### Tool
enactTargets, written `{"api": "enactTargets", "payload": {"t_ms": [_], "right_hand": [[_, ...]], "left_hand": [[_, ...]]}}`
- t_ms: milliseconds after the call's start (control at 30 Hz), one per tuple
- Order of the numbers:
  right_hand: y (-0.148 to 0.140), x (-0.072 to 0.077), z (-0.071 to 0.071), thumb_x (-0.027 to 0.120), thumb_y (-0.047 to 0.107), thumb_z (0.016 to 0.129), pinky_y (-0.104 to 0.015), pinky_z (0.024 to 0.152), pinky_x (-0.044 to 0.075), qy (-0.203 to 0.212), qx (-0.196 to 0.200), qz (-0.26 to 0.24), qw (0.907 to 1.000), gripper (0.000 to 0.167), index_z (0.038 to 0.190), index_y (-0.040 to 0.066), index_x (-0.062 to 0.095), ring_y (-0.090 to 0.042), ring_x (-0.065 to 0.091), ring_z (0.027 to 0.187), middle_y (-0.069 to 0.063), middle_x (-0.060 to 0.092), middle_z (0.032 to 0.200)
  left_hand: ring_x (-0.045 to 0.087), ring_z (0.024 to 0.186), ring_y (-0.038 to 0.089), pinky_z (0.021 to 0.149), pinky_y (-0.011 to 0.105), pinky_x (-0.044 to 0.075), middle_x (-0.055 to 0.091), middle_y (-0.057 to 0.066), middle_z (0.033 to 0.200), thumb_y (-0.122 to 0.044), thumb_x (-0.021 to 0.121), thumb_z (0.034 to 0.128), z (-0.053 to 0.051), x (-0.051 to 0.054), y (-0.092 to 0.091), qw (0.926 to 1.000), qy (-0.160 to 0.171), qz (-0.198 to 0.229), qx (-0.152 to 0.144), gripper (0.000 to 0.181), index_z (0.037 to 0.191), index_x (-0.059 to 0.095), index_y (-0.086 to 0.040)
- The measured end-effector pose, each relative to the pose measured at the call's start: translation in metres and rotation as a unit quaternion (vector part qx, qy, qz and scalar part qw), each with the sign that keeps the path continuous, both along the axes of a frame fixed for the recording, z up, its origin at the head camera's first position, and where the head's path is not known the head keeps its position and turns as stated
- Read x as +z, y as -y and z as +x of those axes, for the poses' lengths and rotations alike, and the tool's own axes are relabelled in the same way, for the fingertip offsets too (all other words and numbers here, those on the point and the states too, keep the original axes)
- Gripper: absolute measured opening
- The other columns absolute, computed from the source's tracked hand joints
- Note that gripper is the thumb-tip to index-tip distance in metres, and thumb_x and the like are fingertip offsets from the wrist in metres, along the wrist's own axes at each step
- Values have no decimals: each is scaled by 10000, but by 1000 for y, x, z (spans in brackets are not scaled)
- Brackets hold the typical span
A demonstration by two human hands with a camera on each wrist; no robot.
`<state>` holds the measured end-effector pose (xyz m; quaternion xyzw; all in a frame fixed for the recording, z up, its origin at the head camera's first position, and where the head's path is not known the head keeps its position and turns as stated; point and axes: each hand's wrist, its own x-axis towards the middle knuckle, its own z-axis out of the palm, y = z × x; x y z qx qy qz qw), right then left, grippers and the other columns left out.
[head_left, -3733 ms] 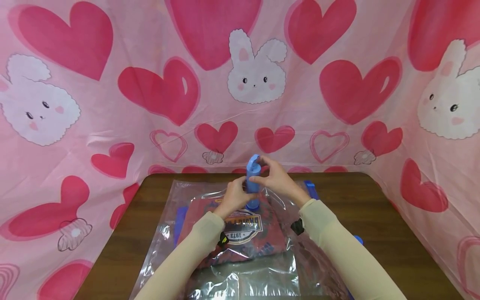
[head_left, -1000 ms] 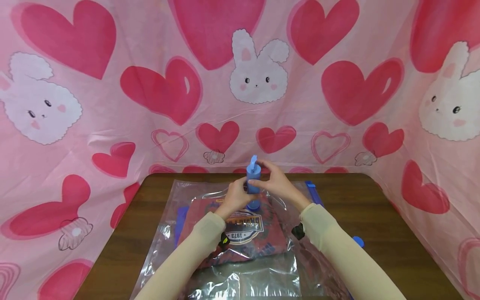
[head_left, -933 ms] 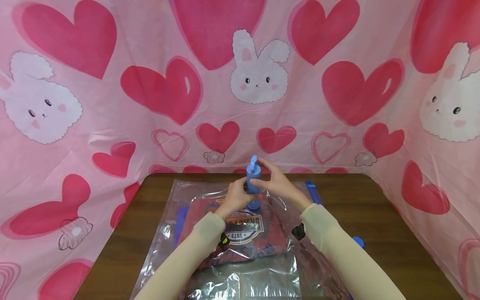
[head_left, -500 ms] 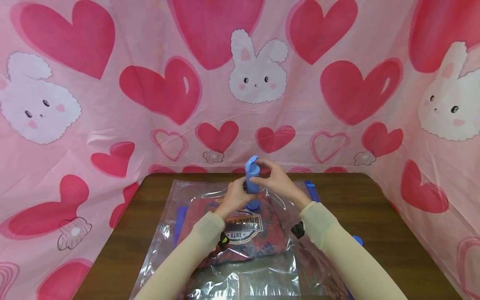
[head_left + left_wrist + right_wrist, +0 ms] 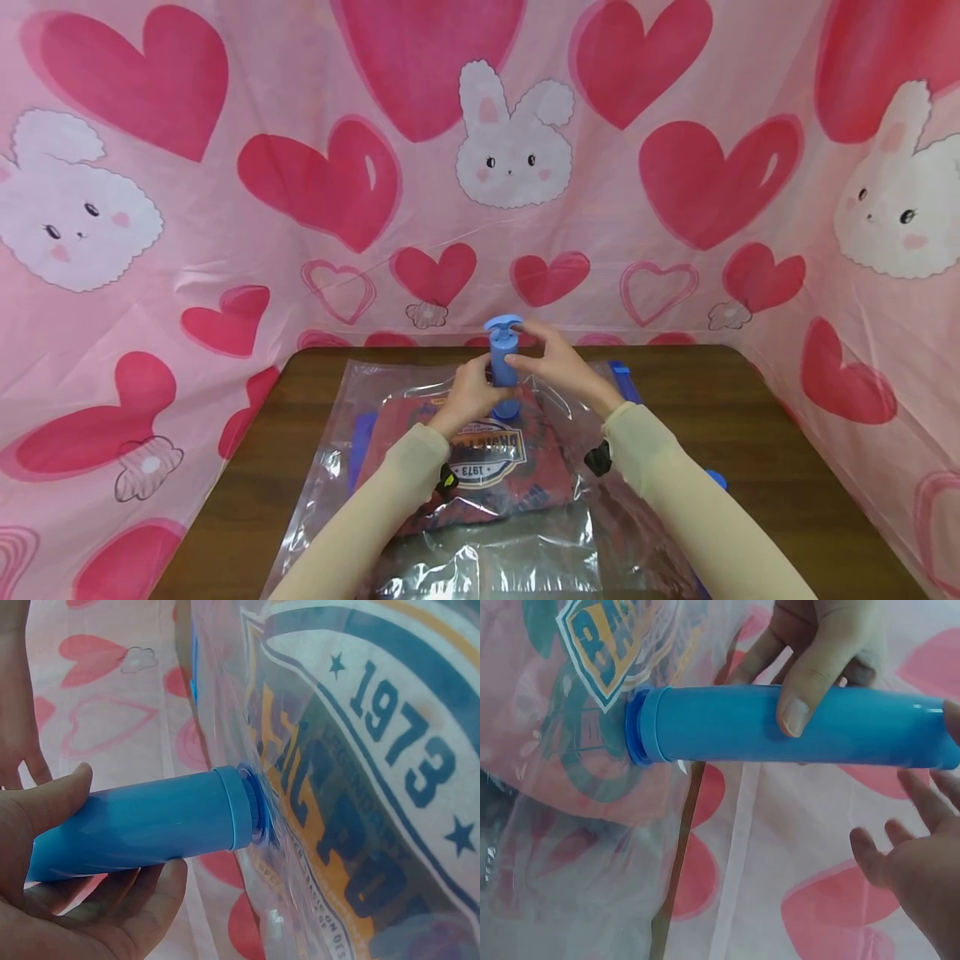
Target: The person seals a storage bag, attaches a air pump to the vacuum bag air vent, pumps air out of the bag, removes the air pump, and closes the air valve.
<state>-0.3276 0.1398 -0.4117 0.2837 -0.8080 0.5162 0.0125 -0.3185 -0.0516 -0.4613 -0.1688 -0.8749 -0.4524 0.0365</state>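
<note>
A light blue hand pump (image 5: 503, 367) stands nearly upright on the round dark blue valve (image 5: 636, 727) of a clear plastic storage bag (image 5: 525, 562). Inside the bag lies a folded red garment (image 5: 536, 475) with a "1973" print. My left hand (image 5: 468, 393) grips the pump's barrel, thumb on one side and fingers on the other. My right hand (image 5: 557, 364) is at the pump's top, thumb touching the barrel and a finger by the handle (image 5: 503, 321). In the right wrist view, the right hand's other fingers (image 5: 866, 851) are loose and apart from the barrel.
The bag lies on a dark wooden table (image 5: 727, 400). A blue strip (image 5: 624, 382) lies at the right rear of the bag, and a round blue piece (image 5: 717, 479) shows past my right sleeve. A pink heart-and-rabbit cloth (image 5: 427, 192) surrounds the table.
The pump's handle has turned from pointing away, nearly edge-on, to lying crosswise. Both hands stay at about the same place, the left still gripping the barrel.
</note>
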Motion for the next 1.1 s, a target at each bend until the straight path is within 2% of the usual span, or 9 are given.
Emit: {"api": "enactTargets", "payload": {"t_ms": [100,200,267,367,467,533,700,867,1100], "right_hand": [[-3,-1,0,751,107,983,-541,1098,466,355,88,-207,9991,579,1526,76,553,-319,545,1374,-86,571,1512],[-3,-2,-1,767,120,977,-535,1087,477,463,48,-267,9986,575,1512,60,566,-317,563,1356,-97,586,1496],[-2,-1,0,786,133,963,-557,1094,466,371,-35,-218,9991,579,1497,51,580,-314,566,1350,-104,601,1476],[2,-1,-1,815,159,940,-573,1069,483,21,-143,-22,9999,547,1436,25,627,-319,598,1281,-122,646,1383],[5,-1,-1,838,195,921,-544,1013,529,-291,-260,226,9990,494,1360,41,668,-291,619,1182,-92,671,1263],[7,-2,-2,848,196,911,-538,989,542,-355,-295,235,9987,474,1323,37,674,-288,628,1145,-91,677,1222],[8,-3,-4,861,183,899,-575,1005,530,-236,-325,29,9992,532,1358,23,645,-298,645,1186,-110,680,1277],[9,-2,-2,849,189,913,-538,988,552,-113,-290,-16,9995,608,1440,21,597,-292,669,1197,-118,679,1326],[6,0,1,763,149,973,-573,1093,463,12,-102,-15,9999,617,1524,13,522,-339,576,1340,-146,630,1427]], "left_hand": [[725,1089,351,927,509,587,727,180,1228,-161,874,874,0,-1,-1,10000,65,-11,41,566,1361,637,3],[723,1093,354,926,510,587,725,182,1232,-162,881,869,-1,-3,-1,10000,71,-2,56,573,1362,637,1],[726,1088,346,922,501,590,730,175,1225,-167,887,865,-2,-4,-1,10000,47,-21,48,571,1357,644,-7],[730,1072,335,912,491,595,734,167,1217,-164,888,861,-2,-5,-1,10000,-7,-35,10,561,1348,650,-20],[734,1052,327,902,488,598,737,163,1206,-152,888,858,-3,-5,-1,9999,-80,-60,-23,543,1334,657,-30],[736,1042,325,897,487,600,738,162,1200,-149,890,855,-2,-5,-1,9999,-115,-87,-19,534,1323,661,-34],[737,1044,333,895,484,601,738,173,1196,-139,893,848,-2,-2,-1,9999,-125,-111,-30,538,1320,660,-24],[736,1051,341,896,487,601,735,184,1204,-143,889,854,-1,0,-1,9998,-110,-136,-14,546,1328,654,-8],[733,1069,332,911,478,596,738,169,1211,-159,889,860,-3,-3,-2,9999,-110,-66,-62,553,1340,655,-19]]}}
